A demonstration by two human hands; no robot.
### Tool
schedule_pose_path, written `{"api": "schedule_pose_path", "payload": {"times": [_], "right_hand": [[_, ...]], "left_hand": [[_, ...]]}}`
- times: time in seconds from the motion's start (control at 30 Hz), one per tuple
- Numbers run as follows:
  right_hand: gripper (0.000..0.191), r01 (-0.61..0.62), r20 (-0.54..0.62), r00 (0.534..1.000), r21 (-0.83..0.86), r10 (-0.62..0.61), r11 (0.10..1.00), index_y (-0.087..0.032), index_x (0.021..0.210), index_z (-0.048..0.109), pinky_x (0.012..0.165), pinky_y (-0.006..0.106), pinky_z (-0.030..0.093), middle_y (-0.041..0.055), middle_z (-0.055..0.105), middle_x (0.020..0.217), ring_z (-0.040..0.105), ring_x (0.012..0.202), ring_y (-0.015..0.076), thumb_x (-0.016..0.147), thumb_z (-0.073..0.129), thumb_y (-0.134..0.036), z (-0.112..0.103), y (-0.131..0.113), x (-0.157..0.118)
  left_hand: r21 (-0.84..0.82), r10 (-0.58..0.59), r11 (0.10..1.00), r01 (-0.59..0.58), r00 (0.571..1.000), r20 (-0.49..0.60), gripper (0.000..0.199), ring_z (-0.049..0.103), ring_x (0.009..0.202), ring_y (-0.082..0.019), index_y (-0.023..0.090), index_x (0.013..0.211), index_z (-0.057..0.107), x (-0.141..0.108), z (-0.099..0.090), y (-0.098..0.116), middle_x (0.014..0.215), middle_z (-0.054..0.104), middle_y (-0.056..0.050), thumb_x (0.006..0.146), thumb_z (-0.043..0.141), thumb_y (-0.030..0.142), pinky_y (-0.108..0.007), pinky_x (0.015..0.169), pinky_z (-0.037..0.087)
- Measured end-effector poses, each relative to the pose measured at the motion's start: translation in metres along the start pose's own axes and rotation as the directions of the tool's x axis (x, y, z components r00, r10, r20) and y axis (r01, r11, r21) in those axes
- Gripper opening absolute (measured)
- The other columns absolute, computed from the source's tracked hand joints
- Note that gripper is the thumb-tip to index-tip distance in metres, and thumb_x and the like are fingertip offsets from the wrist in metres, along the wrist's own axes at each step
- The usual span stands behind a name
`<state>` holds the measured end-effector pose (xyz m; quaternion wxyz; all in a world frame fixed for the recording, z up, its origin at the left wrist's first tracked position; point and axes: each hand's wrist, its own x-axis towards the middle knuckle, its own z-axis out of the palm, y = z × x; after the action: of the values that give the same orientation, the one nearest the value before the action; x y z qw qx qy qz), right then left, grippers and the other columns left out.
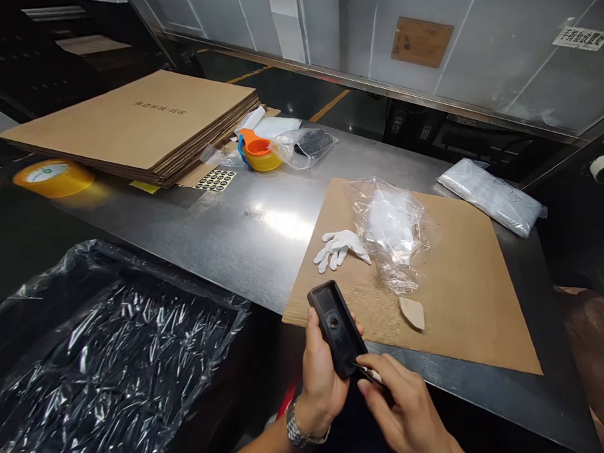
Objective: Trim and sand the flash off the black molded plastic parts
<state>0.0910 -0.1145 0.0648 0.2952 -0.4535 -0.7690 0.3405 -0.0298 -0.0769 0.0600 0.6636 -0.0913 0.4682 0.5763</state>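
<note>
My left hand (321, 376) is closed around a black, shallow, oblong plastic part (335, 318), its hollow side facing up. A round hole shows in the floor of this part. My right hand (407, 402) pinches a slim tool with a thin metal tip (367, 372); most of its handle is hidden by the fingers. The tip meets the near end of the black part at its rim. Beyond both hands, a white glove (342, 249) and a small beige wedge-shaped piece (412, 314) lie on a cardboard sheet (465, 293).
Clear plastic bags (389, 226) lie on the cardboard. A metal table (196, 224) carries stacked cardboard (127, 120), an orange-and-yellow tape dispenser (261, 151) and a wrapped packet (493, 195). Yellow tape (52, 178) is at left. A lined bin (113, 368) holds several black bagged items.
</note>
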Motion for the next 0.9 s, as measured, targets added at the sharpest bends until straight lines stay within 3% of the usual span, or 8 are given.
{"api": "schedule_pose_path", "payload": {"times": [0.13,0.23,0.33,0.43,0.53,0.63,0.73,0.9], "right_hand": [[0.02,0.138,-0.11,0.985,0.02,-0.135,0.99,-0.014,0.097,0.063,0.049,0.02,0.042,0.0022,0.059,0.066,0.054,0.054,0.0107,0.088,0.045,-0.014,0.011,0.0,0.006],[0.022,0.311,-0.224,0.9,-0.273,-0.374,0.91,-0.006,0.095,0.063,0.045,0.024,0.037,0.0046,0.057,0.058,0.051,0.051,0.0133,0.086,0.043,-0.008,0.023,0.001,0.008],[0.018,0.366,-0.268,0.816,-0.446,-0.513,0.816,-0.004,0.087,0.062,0.043,0.025,0.031,0.0038,0.055,0.052,0.047,0.045,0.0131,0.083,0.045,-0.004,0.032,0.002,0.006],[0.02,0.327,-0.257,0.873,-0.321,-0.414,0.889,-0.01,0.077,0.059,0.044,0.024,0.034,0.0022,0.054,0.053,0.048,0.045,0.0113,0.088,0.043,-0.01,0.03,0.004,0.004],[0.031,0.112,-0.192,0.97,-0.19,-0.149,0.975,-0.017,0.07,0.055,0.045,0.02,0.039,-0.0004,0.054,0.055,0.05,0.046,0.0096,0.094,0.039,-0.029,0.015,0.009,0.0],[0.033,-0.07,-0.17,0.985,-0.245,0.028,0.967,-0.017,0.092,0.057,0.055,0.021,0.048,0.0034,0.063,0.072,0.061,0.062,0.013,0.095,0.033,-0.039,-0.003,0.013,-0.005],[0.031,-0.068,-0.136,0.991,-0.368,0.019,0.927,-0.015,0.107,0.056,0.064,0.023,0.05,0.0058,0.063,0.081,0.062,0.074,0.0155,0.096,0.029,-0.027,-0.012,0.014,-0.012],[0.033,-0.008,-0.075,0.996,-0.581,-0.044,0.814,-0.013,0.12,0.055,0.056,0.026,0.043,0.0022,0.055,0.068,0.054,0.06,0.0143,0.094,0.039,-0.025,-0.01,0.01,-0.022]], "left_hand": [[0.007,-0.018,1.0,0.018,1.0,-0.024,0.052,0.059,0.053,-0.014,0.009,0.074,0.063,-0.002,-0.001,-0.004,0.062,0.064,-0.007,0.081,0.045,0.057,-0.023,0.052,0.05],[-0.002,-0.015,1.0,0.015,0.998,-0.063,0.051,0.059,0.05,-0.014,0.009,0.074,0.063,-0.001,0.001,-0.003,0.059,0.063,-0.006,0.083,0.044,0.055,-0.023,0.047,0.049],[0.0,-0.005,1.0,0.005,0.996,-0.094,0.047,0.059,0.048,-0.015,0.009,0.074,0.062,0.002,0.003,-0.001,0.059,0.063,-0.006,0.086,0.042,0.05,-0.024,0.047,0.05],[-0.034,-0.009,0.999,0.007,0.998,-0.07,0.04,0.059,0.048,-0.014,0.01,0.078,0.061,0.004,0.002,0.003,0.06,0.063,-0.005,0.089,0.04,0.043,-0.023,0.047,0.05],[-0.056,-0.041,0.998,0.041,0.999,0.01,0.037,0.06,0.05,-0.014,0.011,0.08,0.061,0.006,0.0,0.007,0.062,0.063,-0.005,0.089,0.039,0.039,-0.023,0.046,0.049],[-0.054,-0.047,0.997,0.05,0.998,0.05,0.041,0.059,0.051,-0.014,0.01,0.079,0.062,0.006,-0.001,0.009,0.064,0.064,-0.006,0.088,0.038,0.043,-0.024,0.048,0.05],[-0.038,-0.029,0.999,0.032,0.996,0.08,0.047,0.059,0.052,-0.014,0.01,0.077,0.062,0.004,-0.002,0.008,0.065,0.064,-0.006,0.087,0.037,0.049,-0.024,0.05,0.049],[-0.01,0.033,0.999,-0.032,0.989,0.142,0.047,0.059,0.054,-0.014,0.011,0.078,0.063,0.001,-0.003,0.007,0.066,0.064,-0.005,0.085,0.039,0.052,-0.024,0.052,0.048]]}}
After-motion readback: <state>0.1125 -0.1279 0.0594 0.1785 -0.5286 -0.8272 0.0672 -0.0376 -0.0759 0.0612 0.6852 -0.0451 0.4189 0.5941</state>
